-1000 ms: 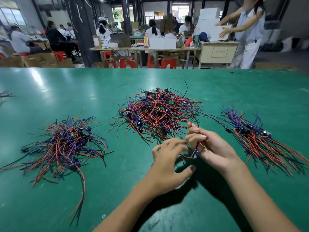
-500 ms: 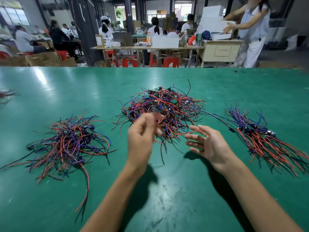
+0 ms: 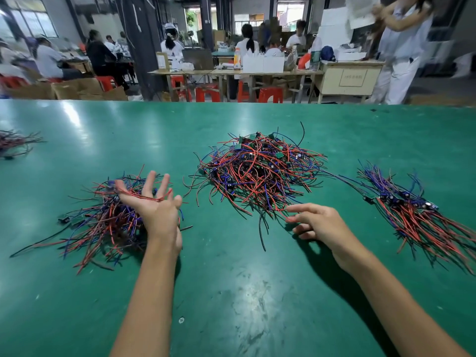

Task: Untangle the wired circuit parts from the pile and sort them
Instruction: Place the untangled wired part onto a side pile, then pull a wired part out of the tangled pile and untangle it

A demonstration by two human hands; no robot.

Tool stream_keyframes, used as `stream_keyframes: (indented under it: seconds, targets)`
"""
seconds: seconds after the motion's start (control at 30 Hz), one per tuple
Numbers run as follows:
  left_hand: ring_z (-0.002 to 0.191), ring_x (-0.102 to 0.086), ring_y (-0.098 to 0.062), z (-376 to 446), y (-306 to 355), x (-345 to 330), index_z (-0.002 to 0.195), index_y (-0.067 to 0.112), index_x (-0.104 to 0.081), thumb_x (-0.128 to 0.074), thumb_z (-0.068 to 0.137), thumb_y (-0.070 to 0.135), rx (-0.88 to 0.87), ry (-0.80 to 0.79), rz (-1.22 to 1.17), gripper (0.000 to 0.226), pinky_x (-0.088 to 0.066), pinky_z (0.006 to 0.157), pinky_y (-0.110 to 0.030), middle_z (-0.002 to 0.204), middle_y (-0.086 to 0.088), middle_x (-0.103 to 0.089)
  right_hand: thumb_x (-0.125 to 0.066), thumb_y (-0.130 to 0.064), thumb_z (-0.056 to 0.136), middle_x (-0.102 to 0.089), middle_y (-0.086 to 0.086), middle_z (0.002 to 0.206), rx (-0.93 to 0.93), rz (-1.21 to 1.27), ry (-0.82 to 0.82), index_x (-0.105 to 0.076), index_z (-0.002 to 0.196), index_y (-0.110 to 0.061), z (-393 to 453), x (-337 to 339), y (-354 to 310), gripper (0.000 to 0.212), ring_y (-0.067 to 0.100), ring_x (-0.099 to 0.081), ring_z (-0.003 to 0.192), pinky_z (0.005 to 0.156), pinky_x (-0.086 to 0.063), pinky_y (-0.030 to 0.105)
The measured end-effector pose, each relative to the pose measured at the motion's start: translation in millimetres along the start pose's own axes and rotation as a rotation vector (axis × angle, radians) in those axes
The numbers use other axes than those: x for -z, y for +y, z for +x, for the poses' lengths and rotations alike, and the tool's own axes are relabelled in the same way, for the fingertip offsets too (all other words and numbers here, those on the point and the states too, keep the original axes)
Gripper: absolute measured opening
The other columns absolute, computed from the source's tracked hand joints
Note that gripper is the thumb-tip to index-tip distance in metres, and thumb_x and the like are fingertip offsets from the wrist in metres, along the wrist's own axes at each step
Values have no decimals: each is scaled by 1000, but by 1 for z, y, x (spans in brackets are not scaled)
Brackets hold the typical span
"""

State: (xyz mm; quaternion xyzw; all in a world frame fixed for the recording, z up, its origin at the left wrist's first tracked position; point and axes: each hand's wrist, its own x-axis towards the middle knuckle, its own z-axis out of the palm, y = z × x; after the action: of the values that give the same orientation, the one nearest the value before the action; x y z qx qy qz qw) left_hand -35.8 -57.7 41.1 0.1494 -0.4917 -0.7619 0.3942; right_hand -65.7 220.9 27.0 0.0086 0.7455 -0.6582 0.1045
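Note:
A tangled pile [image 3: 260,171] of red, blue and black wired circuit parts lies at the middle of the green table [image 3: 231,292]. A sorted heap [image 3: 103,222] lies to its left, and a neater bundle [image 3: 417,217] lies to its right. My left hand [image 3: 154,204] is palm-up over the left heap, fingers spread straight, with one red-wired part [image 3: 144,198] draped across the fingers. My right hand [image 3: 316,222] hovers at the near edge of the middle pile, fingers loosely extended, fingertips touching a red wire.
Another small bunch of wires [image 3: 15,144] lies at the far left edge of the table. Beyond the table's far edge are workbenches, red stools and several seated people. A standing person [image 3: 401,47] is at the back right.
My left hand has swung from the middle pile to over the left heap and opened, carrying one wired part. My right hand has dropped toward the middle pile's near edge.

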Motion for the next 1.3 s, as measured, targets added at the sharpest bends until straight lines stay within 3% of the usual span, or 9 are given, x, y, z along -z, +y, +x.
stream_keyframes:
  seconds: [0.17, 0.27, 0.43, 0.57, 0.7, 0.83, 1.0, 1.13, 1.3]
  targets:
    - [141, -44, -13, -1, -12, -2, 151, 22, 23, -36, 77, -34, -201, -53, 250, 109, -36, 119, -41, 168, -7, -9, -68, -13, 95, -75, 3, 83, 90, -86, -58, -76, 106, -14, -4, 1, 2, 13, 5, -58, 57, 53, -48, 17]
    - [138, -48, -15, 3, -15, -3, 153, 16, 25, -33, 92, -26, -95, -4, 218, 95, -40, 115, -34, 166, -8, -21, -76, -31, 89, -74, -5, 78, 222, -451, -9, -78, 101, -26, -6, 1, 5, 13, 1, -58, 56, 57, -45, 12]
    - [136, -52, -21, 9, -6, 3, 154, 0, -26, -37, 107, 0, 332, -8, -386, 48, -50, 99, -18, 146, -16, -53, -71, -26, 92, -71, -10, 74, 345, -711, 101, -81, 97, -28, -7, -1, 6, 11, -5, -57, 61, 61, -44, 12]
    - [135, -53, -15, 5, 6, 10, 133, 4, -57, -38, 107, 5, 488, -197, -869, 32, -53, 91, -16, 125, -8, -71, -64, -19, 96, -70, -7, 71, 431, -479, 254, -74, 84, -32, -4, 4, 1, 20, 6, -63, 69, 68, -49, 27]
    - [126, -61, -19, -6, 1, -2, 156, 21, -22, -54, 90, -15, 195, -447, -244, 82, -52, 102, -28, 135, -8, -65, -55, -16, 100, -64, -4, 66, 594, -202, 325, -66, 88, -26, -6, 5, -3, 19, 29, -61, 68, 65, -48, 45]
    - [110, -67, -15, -32, -14, -22, 145, 22, -48, -60, 97, -2, -75, -690, 355, 55, -52, 91, -24, 125, -1, -70, -50, -25, 95, -61, -3, 66, 665, -31, 335, -63, 89, -28, -9, 3, -6, 14, 18, -57, 63, 63, -44, 41]
    - [97, -73, -27, -68, -20, -46, 128, 20, -63, -50, 94, 51, 384, -955, 246, 48, -59, 78, -28, 119, -5, -74, -51, -25, 95, -64, 1, 67, 702, -8, 304, -62, 90, -31, -10, -1, -6, 14, 42, -54, 66, 60, -43, 51]
    - [80, -63, -12, -74, -27, -41, 122, 20, -71, -71, 91, 32, 365, -1033, 298, 34, -52, 74, -23, 110, -5, -77, -52, -23, 96, -63, 2, 69, 735, -79, 298, -65, 93, -27, -14, -2, -9, 14, 39, -53, 64, 61, -44, 52]
    - [90, -62, -14, -73, -22, -40, 126, 13, -70, -62, 97, 16, 391, -1150, 182, 30, -50, 80, -22, 115, -6, -74, -57, -17, 101, -66, -8, 74, 808, -236, 395, -68, 100, -28, -14, -1, -10, 16, 7, -56, 60, 58, -40, 14]
